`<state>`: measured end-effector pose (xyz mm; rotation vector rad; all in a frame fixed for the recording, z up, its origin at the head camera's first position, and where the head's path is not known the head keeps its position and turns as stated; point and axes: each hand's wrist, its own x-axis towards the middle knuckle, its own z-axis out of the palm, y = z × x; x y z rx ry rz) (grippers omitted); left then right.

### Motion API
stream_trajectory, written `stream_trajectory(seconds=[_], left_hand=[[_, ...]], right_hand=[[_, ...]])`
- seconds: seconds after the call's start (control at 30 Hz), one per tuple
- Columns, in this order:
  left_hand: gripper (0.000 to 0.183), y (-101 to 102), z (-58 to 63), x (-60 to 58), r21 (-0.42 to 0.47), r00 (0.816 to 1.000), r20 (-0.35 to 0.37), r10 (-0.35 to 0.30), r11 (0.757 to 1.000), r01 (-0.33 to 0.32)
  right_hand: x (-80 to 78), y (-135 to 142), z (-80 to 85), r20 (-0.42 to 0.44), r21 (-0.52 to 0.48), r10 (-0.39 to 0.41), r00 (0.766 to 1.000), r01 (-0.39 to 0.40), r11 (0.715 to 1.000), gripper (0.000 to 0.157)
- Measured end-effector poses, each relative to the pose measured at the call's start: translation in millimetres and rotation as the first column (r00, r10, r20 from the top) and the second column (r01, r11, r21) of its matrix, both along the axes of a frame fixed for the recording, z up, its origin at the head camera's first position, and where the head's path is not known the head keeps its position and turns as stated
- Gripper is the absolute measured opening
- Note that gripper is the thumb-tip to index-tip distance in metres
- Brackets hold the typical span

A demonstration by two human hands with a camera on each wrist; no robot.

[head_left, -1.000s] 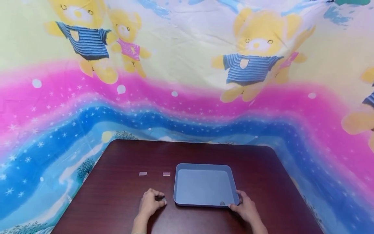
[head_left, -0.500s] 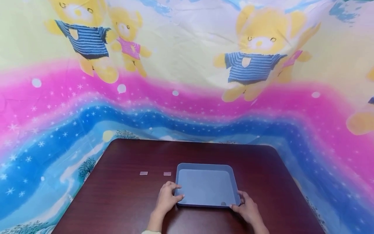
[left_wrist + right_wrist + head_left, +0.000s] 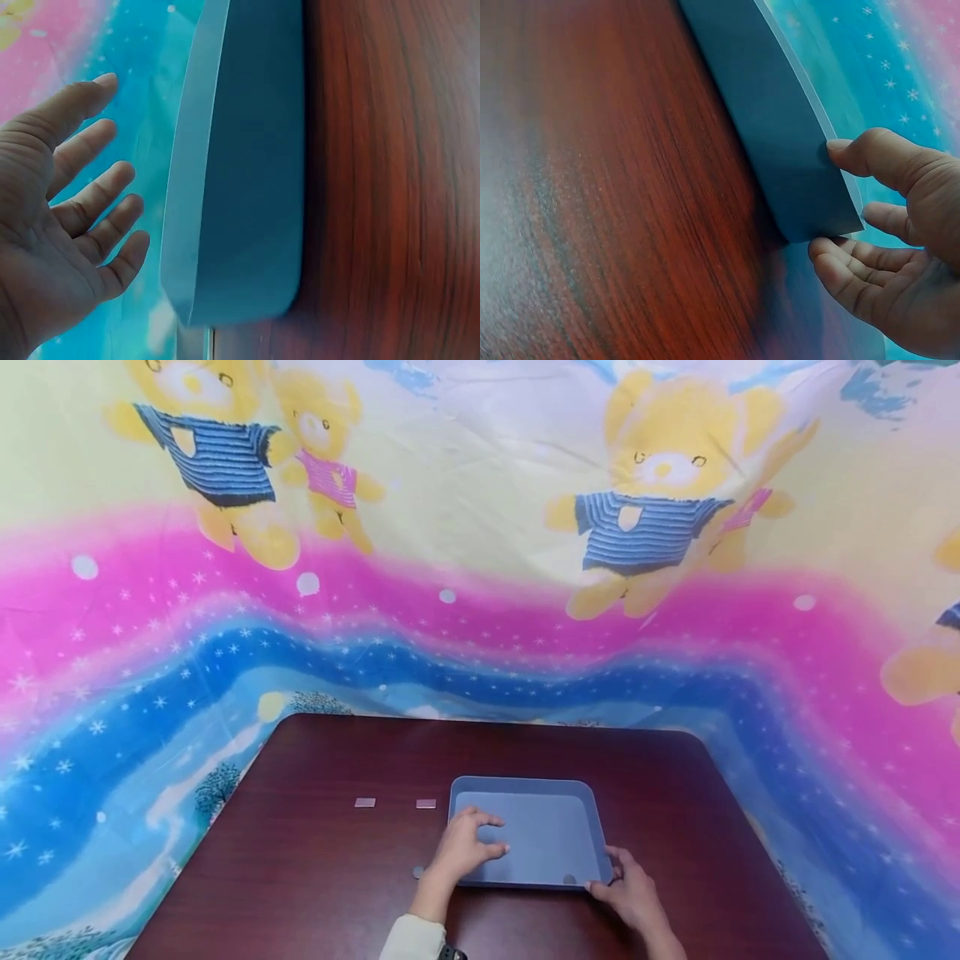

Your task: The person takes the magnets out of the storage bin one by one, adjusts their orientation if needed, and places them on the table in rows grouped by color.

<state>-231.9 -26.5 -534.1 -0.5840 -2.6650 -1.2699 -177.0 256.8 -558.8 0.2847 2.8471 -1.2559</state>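
A shallow grey-blue rectangular tray (image 3: 525, 787) lies on the dark wood table. My left hand (image 3: 467, 847) is over the tray's left side, thumb and fingers spread with nothing between them; the left wrist view shows the hand (image 3: 67, 195) beyond the tray's wall (image 3: 247, 165). At the front right corner my right hand (image 3: 632, 893) grips the tray, its thumb (image 3: 844, 150) on the rim and fingers around the corner. A small grey disc (image 3: 569, 879) lies inside near that corner. Another small round disc (image 3: 418, 872) is on the table, left of my left wrist.
Two small pinkish flat rectangles, a left one (image 3: 364, 802) and a right one (image 3: 426, 803), lie on the table (image 3: 300, 860) left of the tray. A patterned cloth with bears (image 3: 480, 527) hangs behind and around the table.
My left hand has moved from the disc on the table rightward over the tray, leaving that disc behind. The right hand keeps its grip on the tray corner.
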Motion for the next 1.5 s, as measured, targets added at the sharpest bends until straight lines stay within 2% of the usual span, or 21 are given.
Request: stream_trajectory(seconds=[0.13,0.3,0.6,0.77,1.0,1.07,1.3,1.5], left_hand=[[0.032,15,0.1,-2.0,-0.001,0.999,0.023,-0.040,0.999,0.040],[0.033,34,-3.4,-4.8,-0.046,0.993,0.063,-0.102,0.993,0.105],[0.032,70,-11.5,-11.2,-0.102,0.963,0.117,-0.244,0.961,0.256],[0.033,82,-16.2,-15.2,-0.116,0.951,0.139,-0.275,0.950,0.291],[0.033,90,-20.3,-18.4,-0.138,0.931,0.207,-0.300,0.933,0.331],[0.032,90,-21.1,-19.5,-0.176,0.928,0.208,-0.310,0.921,0.347],[0.026,96,-20.7,-23.2,-0.378,0.926,0.166,-0.338,0.846,0.377],[0.017,107,-24.4,-21.4,-0.522,0.952,0.115,-0.285,0.797,0.302]], right_hand=[[-0.1,0,0.2,0.002,0.019,0.001,1.000,-0.001,1.000,0.073],[-1.0,0,-1.3,0.012,0.009,0.007,1.000,-0.007,1.000,0.073],[0.6,1,-2.1,0.006,-0.011,-0.018,1.000,0.018,1.000,0.073],[1.5,1,0.1,0.014,-0.022,-0.018,1.000,0.019,1.000,0.073],[0.2,0,-0.5,-0.005,-0.041,-0.021,1.000,0.021,0.999,0.073],[-0.3,-1,-0.4,-0.012,-0.047,-0.021,1.000,0.020,0.999,0.073],[-1.2,-3,0.8,0.002,-0.076,-0.036,0.999,0.036,0.996,0.072],[0.9,-4,0.1,0.004,-0.088,-0.044,0.999,0.044,0.995,0.071]])
